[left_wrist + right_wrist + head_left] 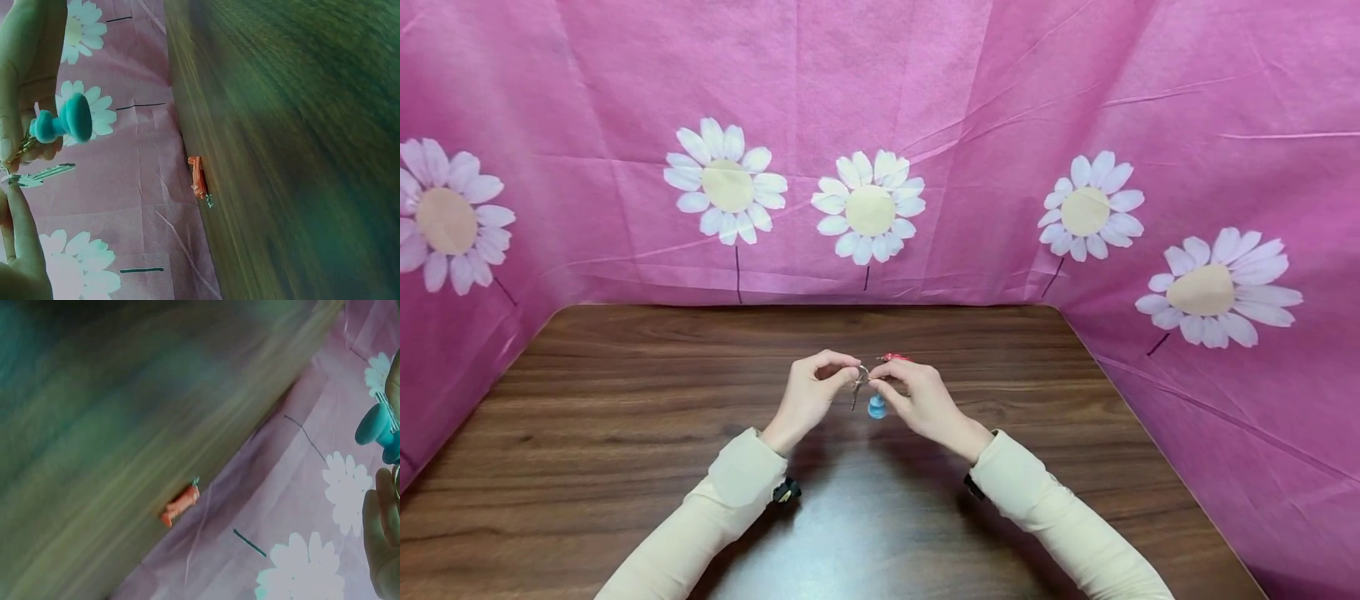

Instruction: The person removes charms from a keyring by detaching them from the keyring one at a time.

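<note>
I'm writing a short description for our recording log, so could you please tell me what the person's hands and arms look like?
The left hand and right hand are bare, without gloves. Long cream sleeves with wide cuffs cover the forearms. A small black item shows at each cuff.

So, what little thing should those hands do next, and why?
Perhaps hold the key ring steady in the left hand while the right hand works the chain of the blue charm against it: both hands pinch close together there, key and charm dangling below. Whether it's going on or off, I can't tell.
</note>
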Demonstrator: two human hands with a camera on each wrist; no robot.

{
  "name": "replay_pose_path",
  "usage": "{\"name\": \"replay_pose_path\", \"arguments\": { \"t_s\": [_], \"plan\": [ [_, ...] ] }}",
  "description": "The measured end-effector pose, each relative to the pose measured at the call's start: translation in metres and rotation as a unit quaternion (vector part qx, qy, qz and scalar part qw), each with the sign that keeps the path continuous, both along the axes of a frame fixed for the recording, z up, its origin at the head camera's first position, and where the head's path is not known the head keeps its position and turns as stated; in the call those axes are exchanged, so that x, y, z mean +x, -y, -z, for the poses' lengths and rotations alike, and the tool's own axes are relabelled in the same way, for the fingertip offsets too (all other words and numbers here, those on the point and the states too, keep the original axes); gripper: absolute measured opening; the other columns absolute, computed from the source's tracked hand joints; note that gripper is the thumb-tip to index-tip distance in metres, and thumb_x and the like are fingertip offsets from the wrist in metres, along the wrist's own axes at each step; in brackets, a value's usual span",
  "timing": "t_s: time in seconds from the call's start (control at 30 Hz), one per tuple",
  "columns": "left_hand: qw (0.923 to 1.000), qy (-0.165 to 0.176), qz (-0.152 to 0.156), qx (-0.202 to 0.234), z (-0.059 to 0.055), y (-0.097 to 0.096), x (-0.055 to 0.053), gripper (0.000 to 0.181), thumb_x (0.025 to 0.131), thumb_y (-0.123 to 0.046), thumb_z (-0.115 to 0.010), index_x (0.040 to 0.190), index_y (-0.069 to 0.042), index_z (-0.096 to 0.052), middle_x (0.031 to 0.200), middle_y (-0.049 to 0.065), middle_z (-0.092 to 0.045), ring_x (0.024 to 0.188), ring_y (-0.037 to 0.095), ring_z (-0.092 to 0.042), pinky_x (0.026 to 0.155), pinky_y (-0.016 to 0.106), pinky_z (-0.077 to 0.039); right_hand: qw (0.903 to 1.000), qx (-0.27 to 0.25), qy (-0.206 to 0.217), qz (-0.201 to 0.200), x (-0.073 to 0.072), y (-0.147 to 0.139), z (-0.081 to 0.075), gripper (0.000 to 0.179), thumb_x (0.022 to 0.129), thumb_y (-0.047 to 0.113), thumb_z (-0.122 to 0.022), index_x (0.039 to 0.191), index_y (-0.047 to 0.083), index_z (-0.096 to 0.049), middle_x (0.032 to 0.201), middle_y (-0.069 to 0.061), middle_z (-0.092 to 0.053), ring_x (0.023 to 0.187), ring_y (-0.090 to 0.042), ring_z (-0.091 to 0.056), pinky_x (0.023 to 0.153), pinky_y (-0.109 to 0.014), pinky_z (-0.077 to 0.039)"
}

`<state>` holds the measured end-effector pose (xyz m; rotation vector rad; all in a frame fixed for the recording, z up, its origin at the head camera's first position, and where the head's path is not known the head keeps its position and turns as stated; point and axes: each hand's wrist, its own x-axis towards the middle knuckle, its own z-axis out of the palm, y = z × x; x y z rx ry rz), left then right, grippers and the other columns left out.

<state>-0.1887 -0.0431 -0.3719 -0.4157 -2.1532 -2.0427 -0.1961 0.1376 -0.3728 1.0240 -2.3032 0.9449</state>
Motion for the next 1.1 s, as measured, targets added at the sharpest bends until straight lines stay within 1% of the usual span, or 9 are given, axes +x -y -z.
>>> {"name": "replay_pose_path", "arguments": {
  "t_s": [0.17,0.3,0.4,0.53,0.63,0.77,0.87,1.0,1.1],
  "plan": [
    [0.9995,0.016,0.026,0.008,0.002,-0.001,-0.001,0.018,0.083,-0.001,-0.063,0.098,0.009,-0.064,0.092,0.026,-0.065,0.071,0.006,-0.062,0.070,0.030,-0.055,0.9981,0.030,-0.054,-0.004,-0.001,-0.004,-0.006,0.009,0.082,0.009,-0.067,0.090,0.011,-0.065,0.081,0.001,-0.064,0.073,-0.007,-0.058,0.066,-0.023,-0.049],
    [0.9991,0.023,0.034,-0.009,0.010,-0.001,-0.005,0.018,0.084,-0.005,-0.064,0.098,0.007,-0.065,0.093,0.023,-0.067,0.072,0.004,-0.063,0.074,0.041,-0.054,0.9979,0.037,-0.053,-0.003,-0.002,-0.005,-0.008,0.007,0.082,0.010,-0.066,0.089,0.011,-0.065,0.082,0.001,-0.065,0.075,-0.008,-0.059,0.066,-0.024,-0.050],
    [0.9982,0.037,0.040,-0.024,0.009,-0.001,-0.006,0.018,0.084,-0.005,-0.064,0.098,0.007,-0.066,0.092,0.022,-0.067,0.072,0.005,-0.063,0.076,0.045,-0.053,0.9992,0.033,-0.020,-0.003,-0.002,-0.005,-0.009,0.006,0.083,0.010,-0.065,0.089,0.010,-0.065,0.083,0.000,-0.066,0.077,-0.009,-0.061,0.068,-0.023,-0.051],
    [0.9966,0.046,0.058,-0.036,0.009,-0.001,-0.007,0.018,0.083,-0.003,-0.063,0.098,0.007,-0.066,0.092,0.022,-0.068,0.073,0.007,-0.063,0.075,0.044,-0.053,0.9978,0.015,0.064,-0.010,-0.001,-0.005,-0.012,0.005,0.084,0.008,-0.064,0.088,0.009,-0.066,0.083,-0.001,-0.067,0.078,-0.010,-0.062,0.069,-0.021,-0.053],
    [0.9952,0.047,0.070,-0.049,0.010,-0.001,-0.007,0.017,0.084,-0.005,-0.063,0.098,0.005,-0.067,0.093,0.020,-0.068,0.075,0.006,-0.062,0.073,0.034,-0.054,0.9913,0.003,0.131,-0.015,0.000,-0.005,-0.015,0.004,0.084,0.008,-0.064,0.087,0.008,-0.067,0.082,-0.001,-0.067,0.078,-0.010,-0.061,0.069,-0.021,-0.053],
    [0.9947,0.039,0.072,-0.062,0.011,-0.003,-0.006,0.017,0.085,-0.008,-0.063,0.098,0.001,-0.068,0.092,0.018,-0.069,0.074,0.004,-0.060,0.069,0.021,-0.051,0.9836,0.003,0.180,0.000,0.001,-0.004,-0.017,0.005,0.084,0.010,-0.064,0.086,0.008,-0.068,0.082,-0.001,-0.068,0.079,-0.009,-0.060,0.070,-0.021,-0.052],
    [0.9957,0.008,0.046,-0.079,0.012,-0.004,-0.006,0.016,0.084,-0.007,-0.064,0.098,-0.002,-0.069,0.091,0.014,-0.069,0.074,0.004,-0.060,0.069,0.019,-0.050,0.9814,0.008,0.191,0.019,0.001,-0.004,-0.018,0.004,0.085,0.012,-0.064,0.086,0.010,-0.068,0.082,0.001,-0.067,0.078,-0.008,-0.060,0.070,-0.022,-0.052],
    [0.9920,-0.073,0.001,-0.103,0.012,-0.004,-0.005,0.015,0.081,-0.002,-0.066,0.095,-0.004,-0.069,0.089,0.010,-0.068,0.079,0.012,-0.064,0.074,0.022,-0.053,0.9785,0.013,0.203,0.031,0.001,-0.005,-0.019,0.004,0.085,0.013,-0.064,0.085,0.011,-0.067,0.079,0.002,-0.066,0.077,-0.008,-0.058,0.071,-0.025,-0.051],
    [0.9859,-0.131,0.009,-0.104,0.011,-0.006,-0.006,0.015,0.079,0.003,-0.067,0.093,-0.001,-0.068,0.089,0.009,-0.066,0.083,0.018,-0.066,0.076,0.023,-0.054,0.9749,0.009,0.221,0.026,0.002,-0.006,-0.020,0.004,0.085,0.011,-0.064,0.085,0.010,-0.067,0.080,0.002,-0.066,0.078,-0.008,-0.059,0.073,-0.026,-0.052]
  ]
}}
